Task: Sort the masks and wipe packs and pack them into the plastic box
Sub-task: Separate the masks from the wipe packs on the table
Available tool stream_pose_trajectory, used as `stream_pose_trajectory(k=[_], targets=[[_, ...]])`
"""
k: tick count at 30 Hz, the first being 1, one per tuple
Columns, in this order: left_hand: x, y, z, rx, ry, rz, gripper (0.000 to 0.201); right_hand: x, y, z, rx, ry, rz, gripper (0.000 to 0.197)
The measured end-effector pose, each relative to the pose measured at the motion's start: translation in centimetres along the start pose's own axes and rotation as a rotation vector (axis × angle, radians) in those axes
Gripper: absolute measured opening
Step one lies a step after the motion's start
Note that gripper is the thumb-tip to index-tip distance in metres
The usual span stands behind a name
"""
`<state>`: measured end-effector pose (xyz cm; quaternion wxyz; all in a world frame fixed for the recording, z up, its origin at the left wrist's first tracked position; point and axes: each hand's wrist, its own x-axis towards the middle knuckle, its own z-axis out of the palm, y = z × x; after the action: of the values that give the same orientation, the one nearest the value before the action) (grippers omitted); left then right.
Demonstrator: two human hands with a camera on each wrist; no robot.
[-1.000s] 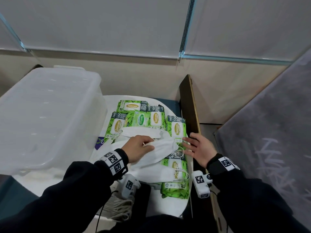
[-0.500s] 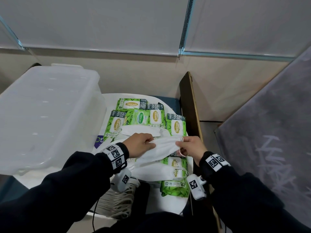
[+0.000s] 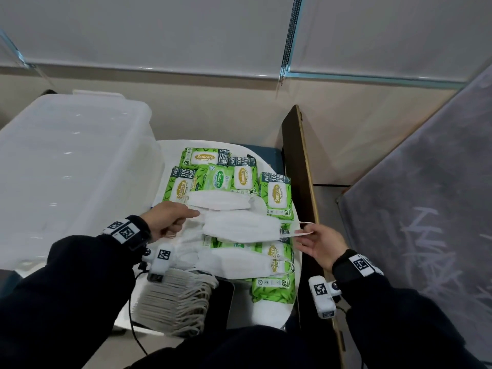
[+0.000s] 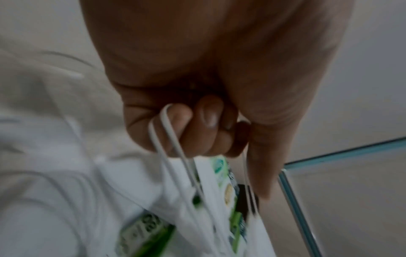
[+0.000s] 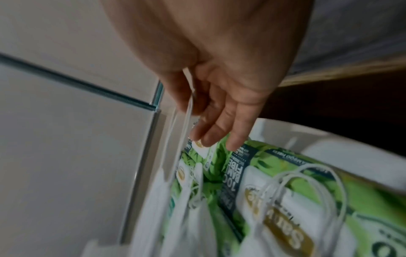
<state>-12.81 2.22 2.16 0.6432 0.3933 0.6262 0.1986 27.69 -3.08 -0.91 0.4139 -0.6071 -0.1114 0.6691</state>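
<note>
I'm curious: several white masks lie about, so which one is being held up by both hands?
The middle mask: left hand and right hand each pinch an ear loop, stretching it between them. The others lie loose on the wipe packs.

White mask (image 3: 241, 228) above green wipe packs (image 3: 277, 194)

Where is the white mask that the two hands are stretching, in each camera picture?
Head: the stretched mask lies mid-picture, between the left hand and right hand.
Left wrist: only its ear loop, hooked over curled fingers.
Right wrist: its other ear loop, pinched centre-left.
Shared landmark: the green wipe packs.
</note>
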Motion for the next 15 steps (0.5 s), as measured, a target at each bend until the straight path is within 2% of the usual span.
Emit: stream_pose_trajectory(k=[2, 3, 7, 10, 15], targets=[[-0.1, -1.4, -1.4, 0.053, -0.053, -0.077, 0.047, 0.2, -0.1, -0.7, 0.154, 0.015, 0.029, 0.031], [-0.3, -2.0, -1.8, 0.117, -0.075, -0.11, 0.047, 0.1, 0.0, -0.8, 0.149, 0.018, 0.045, 0.034], [-0.7, -3.2, -2.1, 0.295, -0.088, -0.197, 0.038, -0.1, 1.5, -0.2, -0.197, -0.01, 0.138, 0.037], [-0.6, -3.7, -1.9, 0.358, -0.085, -0.189, 0.022, -0.1, 2.6, 0.5, -0.49, -0.042, 0.135, 0.028], [-0.4, -4.0, -1.4, 0.529, -0.088, -0.171, 0.016, 0.4, 3.9, 0.9, -0.645, -0.035, 0.13, 0.027]])
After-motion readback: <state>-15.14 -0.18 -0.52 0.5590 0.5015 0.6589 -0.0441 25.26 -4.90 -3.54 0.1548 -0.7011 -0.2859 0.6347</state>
